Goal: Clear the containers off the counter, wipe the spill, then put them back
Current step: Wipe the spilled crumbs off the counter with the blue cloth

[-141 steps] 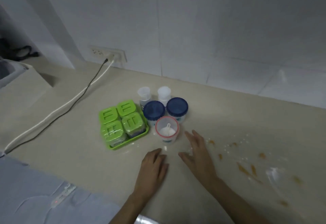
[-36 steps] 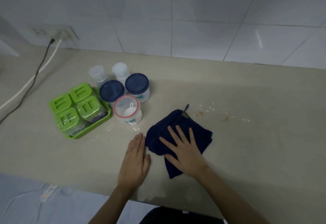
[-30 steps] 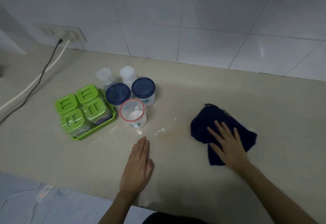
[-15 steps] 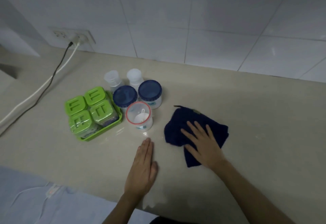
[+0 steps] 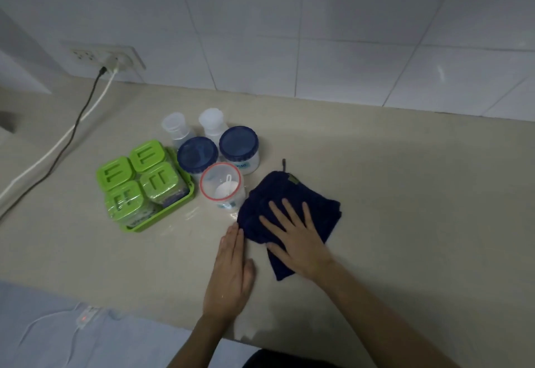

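Note:
My right hand [image 5: 295, 237] presses flat, fingers spread, on a dark blue cloth [image 5: 315, 202] lying on the beige counter [image 5: 419, 194]. The cloth's left edge touches a clear jar with a red rim [image 5: 221, 185] that has a white scoop inside. My left hand [image 5: 231, 269] lies flat on the counter just left of the cloth, fingers together, holding nothing. Behind the clear jar stand two blue-lidded jars [image 5: 238, 144] and two small white bottles [image 5: 212, 121]. A green tray [image 5: 162, 214] to the left holds several green-lidded boxes.
A wall socket [image 5: 108, 56] at the back left has a black and a white cable [image 5: 58, 147] running across the counter to the left. A white tiled wall backs the counter. The counter's front edge is close to my body.
My right hand has slid the cloth leftwards across the counter until it meets the clear jar. The orange and white spill marks seen earlier no longer show. My left hand stayed flat.

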Action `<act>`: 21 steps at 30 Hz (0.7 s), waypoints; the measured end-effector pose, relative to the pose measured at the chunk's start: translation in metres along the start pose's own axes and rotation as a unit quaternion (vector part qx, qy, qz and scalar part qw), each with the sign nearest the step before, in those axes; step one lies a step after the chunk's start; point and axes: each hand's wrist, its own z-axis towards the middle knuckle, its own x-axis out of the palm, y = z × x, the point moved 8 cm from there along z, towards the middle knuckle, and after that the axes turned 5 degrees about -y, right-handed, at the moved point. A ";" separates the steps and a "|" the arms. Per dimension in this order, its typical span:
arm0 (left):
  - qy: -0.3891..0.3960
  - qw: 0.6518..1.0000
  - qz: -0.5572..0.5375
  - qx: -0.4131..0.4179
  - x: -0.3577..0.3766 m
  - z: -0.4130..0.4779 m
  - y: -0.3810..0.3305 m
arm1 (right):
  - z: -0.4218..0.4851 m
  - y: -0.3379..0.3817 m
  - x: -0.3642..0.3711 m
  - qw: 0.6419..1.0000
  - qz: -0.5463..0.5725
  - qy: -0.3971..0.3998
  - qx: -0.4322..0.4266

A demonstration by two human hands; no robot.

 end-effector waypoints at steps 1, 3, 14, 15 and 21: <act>-0.001 1.000 -0.004 -0.002 -0.001 0.000 0.000 | -0.003 -0.001 -0.002 1.000 0.009 -0.005 -0.015; -0.001 1.000 -0.006 0.005 -0.001 0.000 0.000 | -0.014 -0.029 -0.006 0.999 0.027 -0.009 -0.019; 0.003 0.999 0.026 0.027 0.001 0.002 -0.007 | -0.069 -0.178 -0.026 0.950 0.001 -0.005 0.313; 0.005 0.999 0.033 0.027 0.001 0.002 -0.007 | -0.056 -0.154 -0.023 0.962 0.001 -0.001 0.272; 0.026 0.993 0.077 0.081 0.011 0.005 -0.041 | -0.057 -0.065 -0.009 1.000 0.018 0.008 0.024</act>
